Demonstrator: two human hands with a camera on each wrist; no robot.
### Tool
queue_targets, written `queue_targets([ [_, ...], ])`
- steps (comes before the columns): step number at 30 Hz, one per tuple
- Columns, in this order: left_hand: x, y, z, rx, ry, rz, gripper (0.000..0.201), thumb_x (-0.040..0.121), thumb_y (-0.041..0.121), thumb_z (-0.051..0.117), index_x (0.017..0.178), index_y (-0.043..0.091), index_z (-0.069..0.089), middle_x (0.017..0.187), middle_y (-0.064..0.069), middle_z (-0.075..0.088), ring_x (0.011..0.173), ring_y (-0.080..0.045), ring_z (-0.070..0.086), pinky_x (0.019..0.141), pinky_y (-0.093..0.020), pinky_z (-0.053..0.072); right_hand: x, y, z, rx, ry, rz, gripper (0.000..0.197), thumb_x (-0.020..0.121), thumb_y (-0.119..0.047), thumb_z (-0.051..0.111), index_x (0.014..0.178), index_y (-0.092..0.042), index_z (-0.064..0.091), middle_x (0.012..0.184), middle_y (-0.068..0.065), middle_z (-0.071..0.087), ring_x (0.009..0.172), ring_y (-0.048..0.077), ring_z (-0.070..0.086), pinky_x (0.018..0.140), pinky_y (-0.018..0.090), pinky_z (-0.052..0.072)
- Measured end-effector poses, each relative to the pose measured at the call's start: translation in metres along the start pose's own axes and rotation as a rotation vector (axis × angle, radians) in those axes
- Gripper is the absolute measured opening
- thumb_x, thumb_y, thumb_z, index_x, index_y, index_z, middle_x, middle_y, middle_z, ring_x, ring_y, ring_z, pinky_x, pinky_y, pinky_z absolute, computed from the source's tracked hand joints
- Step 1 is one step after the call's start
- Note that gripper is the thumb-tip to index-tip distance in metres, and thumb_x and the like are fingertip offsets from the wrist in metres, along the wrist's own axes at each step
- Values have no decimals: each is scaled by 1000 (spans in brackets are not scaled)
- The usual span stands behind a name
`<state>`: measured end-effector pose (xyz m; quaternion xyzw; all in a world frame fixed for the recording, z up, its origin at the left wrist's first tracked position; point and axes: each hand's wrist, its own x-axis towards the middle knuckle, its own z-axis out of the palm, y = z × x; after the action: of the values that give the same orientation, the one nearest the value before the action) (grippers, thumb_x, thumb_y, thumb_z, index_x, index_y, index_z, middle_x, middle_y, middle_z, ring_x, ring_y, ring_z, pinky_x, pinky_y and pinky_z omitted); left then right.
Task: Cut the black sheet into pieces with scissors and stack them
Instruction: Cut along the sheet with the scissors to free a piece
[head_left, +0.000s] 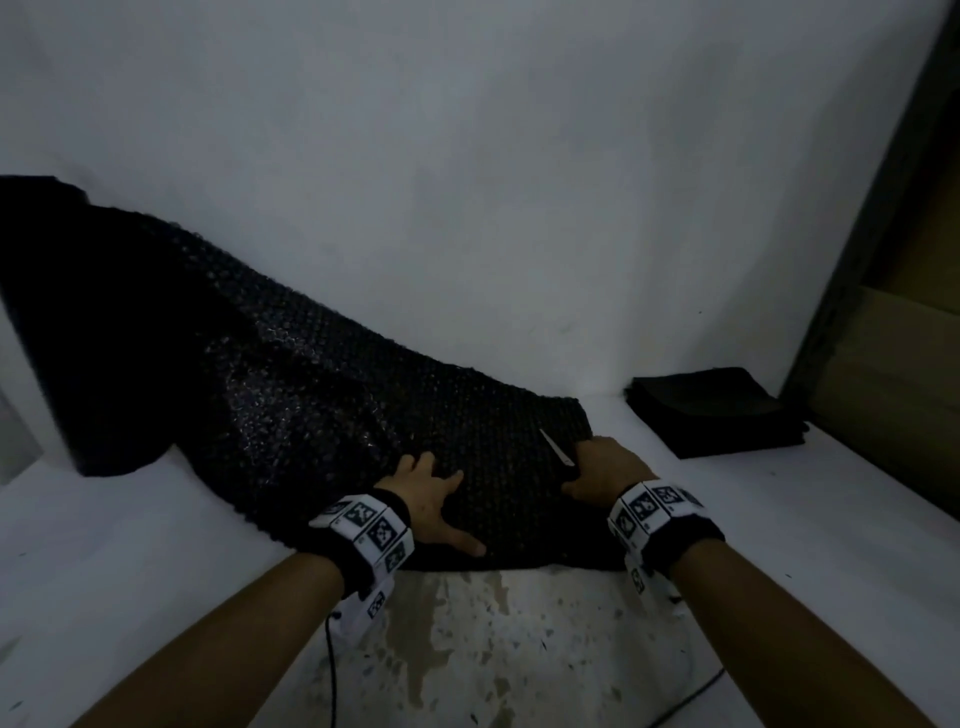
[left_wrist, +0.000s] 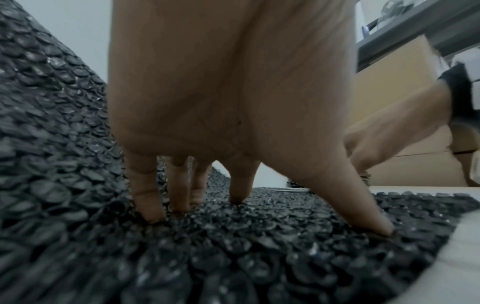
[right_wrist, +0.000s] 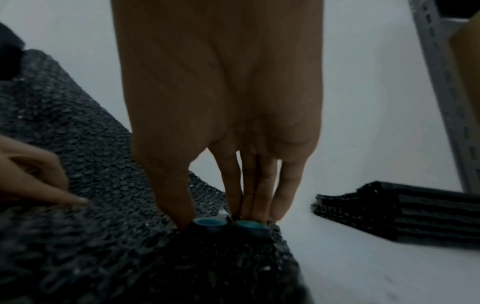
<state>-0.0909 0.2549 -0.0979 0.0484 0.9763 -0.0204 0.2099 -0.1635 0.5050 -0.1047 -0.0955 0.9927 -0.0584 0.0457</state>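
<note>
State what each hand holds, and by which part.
Left hand: nothing, it presses the black sheet. Right hand: fingertips at the handles of the scissors; grip unclear.
</note>
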Motion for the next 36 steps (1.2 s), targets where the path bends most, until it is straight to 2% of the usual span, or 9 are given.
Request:
queue_targets([
  [2,2,3,0,-5,16,1,123,64,92,55,158,35,2,159,-7,5,143,-38,8,117,-54,25,1,2,0,-44,32,24,37,86,-38,69,72,-18,42,111,10,63,95,22,61,70,28,49],
  [6,6,7,0,-3,23,-1,123,64,92,54,158,35,0,159,-7,4,143,-37,8,118,-54,25,2,2,-6,-45,-17,48,36,85,-40,73,84,-12,52,115,12,60,103,25,62,73,28,47],
  [11,9,9,-4,20,-4,-3,125,64,93,53,158,32,-2,160,-6,2,144,-39,7,117,-56,25,5,5,-11,-74,-35,57,47,81,-37,79,69,-18,37,101,9,60,89,20,59,62,25,43],
  [16,7,12,-2,14,14,5,124,65,92,53,159,31,-1,161,-8,1,145,-39,6,117,-56,25,-3,8,-11,-80,-85,42,41,86,-34,75,110,-6,58,119,10,53,110,25,58,82,28,49],
  [18,7,12,-2,9,11,5,124,65,92,53,159,31,-2,162,-8,-2,145,-39,4,117,-56,24,-5,11,-10,-81,-33,49,19,92,-23,67,86,-10,54,114,10,58,102,24,60,75,27,48],
  [22,6,14,-5,8,3,-1,124,67,90,54,159,30,-3,162,-9,-3,146,-40,2,117,-57,23,-6,16,-12,-1,66,68,37,94,-12,56,62,-14,37,89,8,60,80,22,59,60,23,38],
  [25,8,16,-5,8,4,-4,123,67,90,54,159,28,-1,161,-10,0,145,-41,4,116,-57,25,-15,1,-23,171,28,17,23,94,-19,56,75,-10,47,86,9,60,74,23,58,55,25,42],
  [29,11,19,-7,5,13,-11,124,66,90,54,159,26,3,158,-11,6,143,-41,9,115,-57,27,-27,-26,-19,169,-135,-88,23,94,-15,54,115,-5,52,113,19,62,97,33,65,79,37,56],
  [36,-8,3,-22,-60,-38,97,113,74,80,61,159,30,7,160,-8,16,145,-31,22,119,-42,26,-30,-36,-7,-82,-83,-56,29,96,-16,55,123,-5,54,128,22,52,113,37,58,91,38,51],
])
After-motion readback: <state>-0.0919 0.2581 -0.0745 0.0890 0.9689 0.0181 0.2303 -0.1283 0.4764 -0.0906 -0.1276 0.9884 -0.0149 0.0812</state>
